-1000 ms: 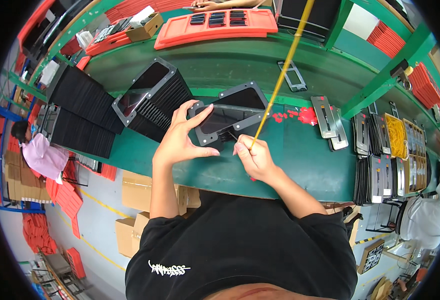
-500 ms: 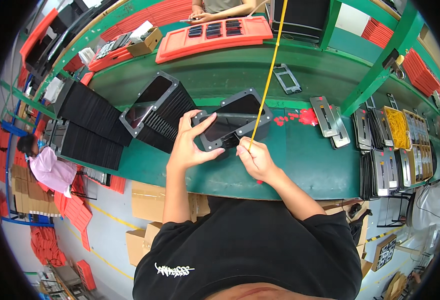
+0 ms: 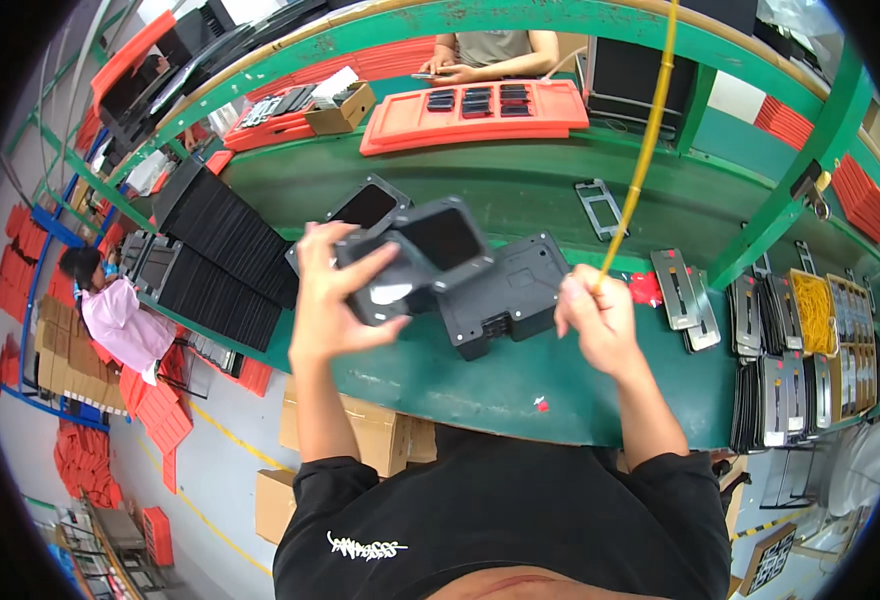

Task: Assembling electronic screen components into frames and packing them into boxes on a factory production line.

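My left hand [image 3: 332, 290] has its thumb and fingers around a black-edged frame with a dark glossy window [image 3: 445, 240], held tilted above the bench and slightly blurred. Beneath and to the right of it, a black block-shaped fixture [image 3: 520, 285] with a recessed top rests on the green bench. To the right of that fixture, my right hand [image 3: 600, 320] is closed around the lower end of a taut yellow cord [image 3: 645, 155] that comes down from above. Whatever sits at the cord's end is hidden in the fist. Partly behind my left hand stands a stack of similar framed panels [image 3: 368, 205].
Tall stacks of black panels [image 3: 225, 255] fill the bench's left. Metal plates [image 3: 675, 290], red bits [image 3: 645, 288] and a box of yellow bands [image 3: 813, 310] lie right. A grey frame [image 3: 600, 208] lies behind. Across, a person's hands [image 3: 450, 72] are near a red tray [image 3: 475, 125].
My left hand has lifted the framed panel off, exposing the black fixture beneath. My right hand has moved right, away from the panel, bringing the yellow cord along. The whole view has shifted.
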Demonstrator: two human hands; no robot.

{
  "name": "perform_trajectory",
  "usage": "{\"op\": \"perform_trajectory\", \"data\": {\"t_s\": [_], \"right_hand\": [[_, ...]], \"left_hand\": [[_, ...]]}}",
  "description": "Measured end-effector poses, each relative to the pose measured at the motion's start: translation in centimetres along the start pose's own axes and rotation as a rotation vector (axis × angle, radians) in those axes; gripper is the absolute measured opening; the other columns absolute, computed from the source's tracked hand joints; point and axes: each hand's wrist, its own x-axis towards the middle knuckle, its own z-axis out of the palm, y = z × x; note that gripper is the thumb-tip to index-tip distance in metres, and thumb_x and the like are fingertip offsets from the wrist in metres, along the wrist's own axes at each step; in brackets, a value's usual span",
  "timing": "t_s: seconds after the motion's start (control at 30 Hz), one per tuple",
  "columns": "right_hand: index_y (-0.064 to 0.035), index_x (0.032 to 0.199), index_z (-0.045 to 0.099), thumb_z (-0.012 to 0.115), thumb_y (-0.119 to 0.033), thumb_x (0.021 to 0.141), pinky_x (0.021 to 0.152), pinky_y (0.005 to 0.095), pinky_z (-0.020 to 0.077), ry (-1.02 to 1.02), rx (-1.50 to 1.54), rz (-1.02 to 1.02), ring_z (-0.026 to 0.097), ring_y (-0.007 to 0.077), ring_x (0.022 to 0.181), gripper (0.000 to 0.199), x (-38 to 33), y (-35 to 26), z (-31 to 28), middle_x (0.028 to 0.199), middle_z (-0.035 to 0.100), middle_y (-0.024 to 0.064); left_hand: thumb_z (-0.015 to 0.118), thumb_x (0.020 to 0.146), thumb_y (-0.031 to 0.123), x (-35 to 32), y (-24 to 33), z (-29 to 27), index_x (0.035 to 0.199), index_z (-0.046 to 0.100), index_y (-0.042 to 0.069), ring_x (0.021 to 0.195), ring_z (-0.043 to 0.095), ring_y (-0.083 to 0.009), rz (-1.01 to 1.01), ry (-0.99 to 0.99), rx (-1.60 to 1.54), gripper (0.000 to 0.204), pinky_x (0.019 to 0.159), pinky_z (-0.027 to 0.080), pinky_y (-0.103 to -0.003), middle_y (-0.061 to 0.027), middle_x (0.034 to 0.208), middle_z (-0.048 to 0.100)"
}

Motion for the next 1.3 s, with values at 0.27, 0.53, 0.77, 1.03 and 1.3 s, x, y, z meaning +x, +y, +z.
{"op": "perform_trajectory", "data": {"t_s": [0.27, 0.53, 0.77, 1.03, 1.3], "right_hand": [[-0.0039, 0.094, 0.054, 0.056, -0.016, 0.105, 0.053, 0.0238, 0.0437, 0.136, 0.044, 0.015, 0.051, 0.0082, 0.058, 0.017, 2.9, -0.7, -3.5, 0.076, 0.058, 0.0025], [-0.0001, 0.099, 0.065, 0.061, -0.013, 0.099, 0.062, 0.0272, 0.0507, -0.052, -0.454, 0.127, 0.061, 0.0111, 0.067, 0.013, 7.2, 10.0, -9.2, 0.085, 0.066, 0.0035], [-0.0045, 0.100, 0.073, 0.069, -0.009, 0.086, 0.077, 0.0416, 0.0558, 0.032, -1.118, 0.037, 0.070, 0.0322, 0.083, 0.016, 15.1, 20.7, -15.5, 0.093, 0.073, 0.0141], [-0.0083, 0.098, 0.072, 0.076, -0.013, 0.080, 0.088, 0.0449, 0.0522, -0.303, -1.299, 0.220, 0.064, 0.0318, 0.104, 0.020, 19.3, 22.1, -18.6, 0.105, 0.072, 0.0113], [-0.0086, 0.089, 0.074, 0.075, -0.018, 0.081, 0.084, 0.0460, 0.0541, -0.357, -1.355, -0.048, 0.067, 0.0357, 0.093, 0.012, 19.1, 23.4, -19.4, 0.091, 0.072, 0.0145]], "left_hand": [[0.083, 0.063, 0.035, -5.6, -8.1, -0.3, 0.130, 0.070, 0.014, 0.129, 0.045, -0.0391, -0.466, 0.119, -0.076, 0.071, 0.114, 0.035, -0.047, -0.0200, 0.134, 0.049], [0.080, 0.073, 0.033, -6.7, -7.3, 1.8, 0.145, 0.055, 0.007, 0.133, 0.044, -0.0384, -0.486, 0.183, -0.204, 0.080, 0.115, 0.035, -0.047, -0.0202, 0.140, 0.046], [0.081, 0.073, 0.030, -8.3, -0.3, 6.9, 0.141, 0.050, -0.002, 0.125, 0.054, -0.0370, -0.093, 0.599, 0.073, 0.082, 0.110, 0.041, -0.046, -0.0218, 0.135, 0.054], [0.091, 0.065, 0.040, -6.4, 5.5, 10.6, 0.155, 0.035, 0.006, 0.140, 0.038, -0.0416, -0.482, 0.132, -0.447, 0.111, 0.113, 0.039, -0.051, -0.0231, 0.154, 0.032], [0.093, 0.065, 0.040, -5.1, 4.7, 13.3, 0.159, 0.029, 0.006, 0.140, 0.038, -0.0412, -0.416, 0.012, -0.520, 0.119, 0.115, 0.037, -0.050, -0.0222, 0.153, 0.031]]}}
